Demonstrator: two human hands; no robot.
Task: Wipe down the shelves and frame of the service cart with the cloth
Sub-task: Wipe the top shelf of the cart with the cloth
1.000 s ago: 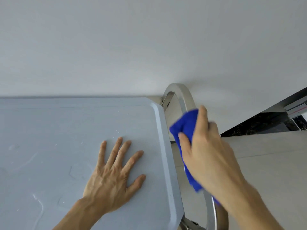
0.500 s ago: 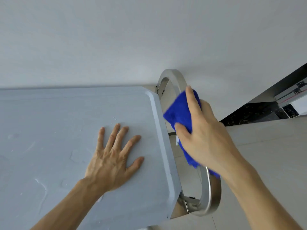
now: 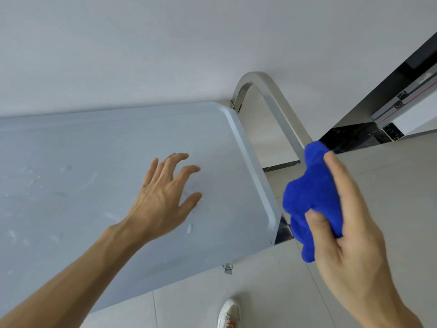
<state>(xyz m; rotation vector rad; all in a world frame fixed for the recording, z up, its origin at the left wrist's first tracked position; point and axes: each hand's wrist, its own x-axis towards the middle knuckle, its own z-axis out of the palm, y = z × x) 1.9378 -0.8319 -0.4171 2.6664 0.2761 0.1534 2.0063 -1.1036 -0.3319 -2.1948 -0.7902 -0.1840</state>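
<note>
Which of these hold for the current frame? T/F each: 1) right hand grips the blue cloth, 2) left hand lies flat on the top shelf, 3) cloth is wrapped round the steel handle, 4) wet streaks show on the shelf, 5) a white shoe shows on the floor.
1. True: the right hand grips the bunched blue cloth.
2. False: the left hand has its fingers spread and bent over the top shelf, not flat.
3. False: the cloth is bunched in the hand, beside the steel handle, not wrapped round it.
4. True: streaks and droplets show on the shelf.
5. True: a white shoe shows at the bottom edge.
</note>
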